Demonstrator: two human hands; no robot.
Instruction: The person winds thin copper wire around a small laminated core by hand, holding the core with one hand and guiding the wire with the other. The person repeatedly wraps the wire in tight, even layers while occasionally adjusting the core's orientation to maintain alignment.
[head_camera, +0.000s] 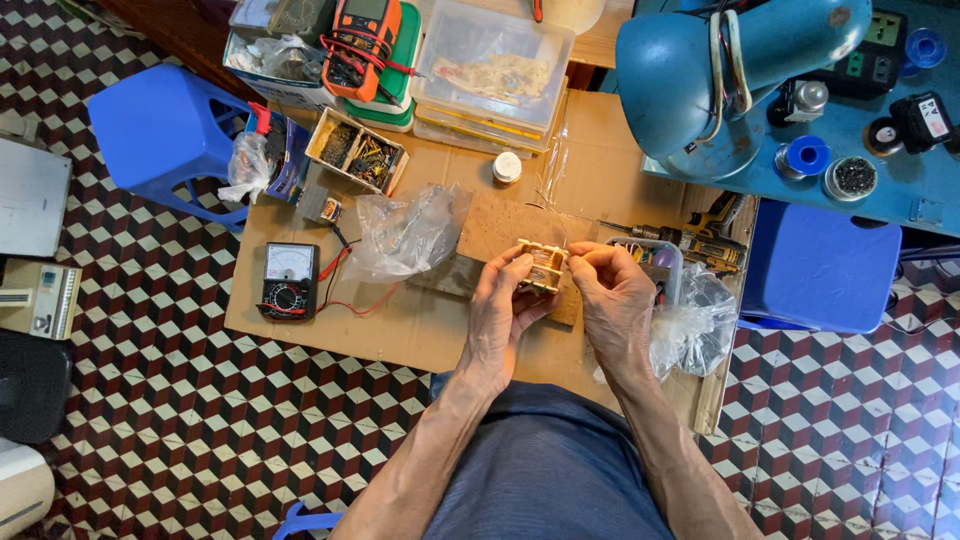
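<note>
Beneath my hands I see the cardboard-covered desk (420, 330), set on a checkered floor (200, 440). Beyond my right hand is a blue lamp (700, 80); beyond my left, clear boxes (495, 65). A crumpled bag (410, 235) lies just left of my left hand, a black meter (289, 280) farther left. My left hand (500, 310) is closed around a small tan bobbin (541, 267), thumb on its near face. Its long axis runs roughly left to right between my hands. My right hand (615, 300) pinches at its right end, fingers curled shut; what they grip I cannot tell.
</note>
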